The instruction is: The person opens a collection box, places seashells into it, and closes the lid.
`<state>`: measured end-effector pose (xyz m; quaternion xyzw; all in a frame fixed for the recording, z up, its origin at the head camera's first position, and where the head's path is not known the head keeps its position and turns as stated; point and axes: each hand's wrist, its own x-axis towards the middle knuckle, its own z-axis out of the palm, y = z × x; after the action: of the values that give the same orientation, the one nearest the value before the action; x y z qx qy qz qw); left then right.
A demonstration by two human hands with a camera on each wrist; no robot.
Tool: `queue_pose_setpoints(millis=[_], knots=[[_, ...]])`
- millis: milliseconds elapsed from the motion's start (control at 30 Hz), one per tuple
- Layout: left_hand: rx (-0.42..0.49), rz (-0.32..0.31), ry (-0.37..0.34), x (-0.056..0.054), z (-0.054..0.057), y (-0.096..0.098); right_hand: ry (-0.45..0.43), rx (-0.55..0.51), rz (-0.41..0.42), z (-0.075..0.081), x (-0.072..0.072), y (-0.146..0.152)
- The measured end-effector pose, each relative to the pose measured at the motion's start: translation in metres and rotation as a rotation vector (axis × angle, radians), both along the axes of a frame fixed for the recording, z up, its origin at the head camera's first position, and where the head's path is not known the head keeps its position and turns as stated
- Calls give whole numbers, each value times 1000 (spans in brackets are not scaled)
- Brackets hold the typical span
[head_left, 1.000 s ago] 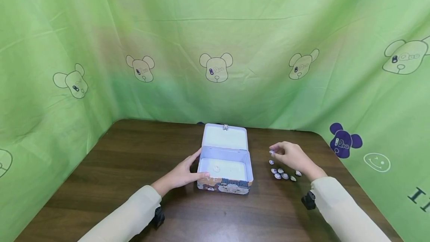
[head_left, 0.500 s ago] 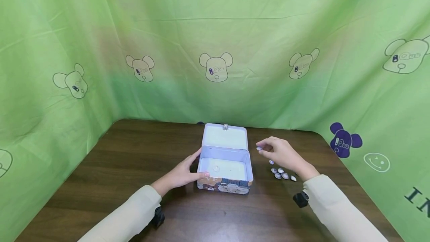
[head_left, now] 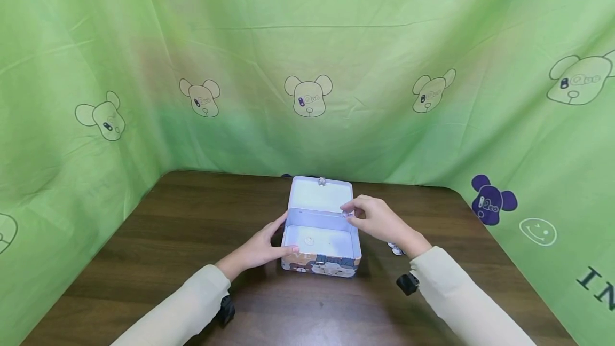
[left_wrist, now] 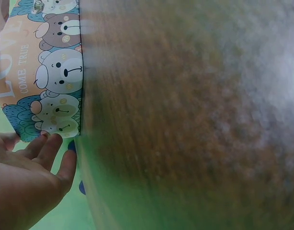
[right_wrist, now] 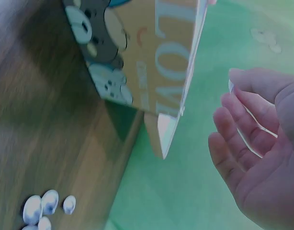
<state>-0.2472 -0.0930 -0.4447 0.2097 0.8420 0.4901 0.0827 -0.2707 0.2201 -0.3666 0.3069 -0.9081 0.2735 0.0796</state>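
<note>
An open tin box printed with bears stands mid-table, its pale lid tipped back. My left hand grips its left side, thumb over the front rim and fingers along the side wall. Over the right rear of the box, my right hand pinches a small whitish seashell between thumb and index finger. In the right wrist view, just the edge of that seashell shows at the fingertips. On the box floor is a pale round spot.
Several white and purplish seashells lie on the wooden table to the right of the box, partly hidden by my right forearm in the head view. A green curtain with bear drawings hangs behind and at both sides.
My right hand has moved left with the pinched seashell, from above the loose seashells to over the box's right side. The left hand and the box have stayed in place.
</note>
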Motion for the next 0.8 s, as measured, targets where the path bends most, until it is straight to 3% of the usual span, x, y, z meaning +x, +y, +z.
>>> queue_pose_setpoints(millis=[333,800], knots=[[1,0,7,-1,-2,-1,-28,9,78,-11,-1,-28],[-6,3,4,-1,-2,-1,-92,63,77,-30,-6,-44]])
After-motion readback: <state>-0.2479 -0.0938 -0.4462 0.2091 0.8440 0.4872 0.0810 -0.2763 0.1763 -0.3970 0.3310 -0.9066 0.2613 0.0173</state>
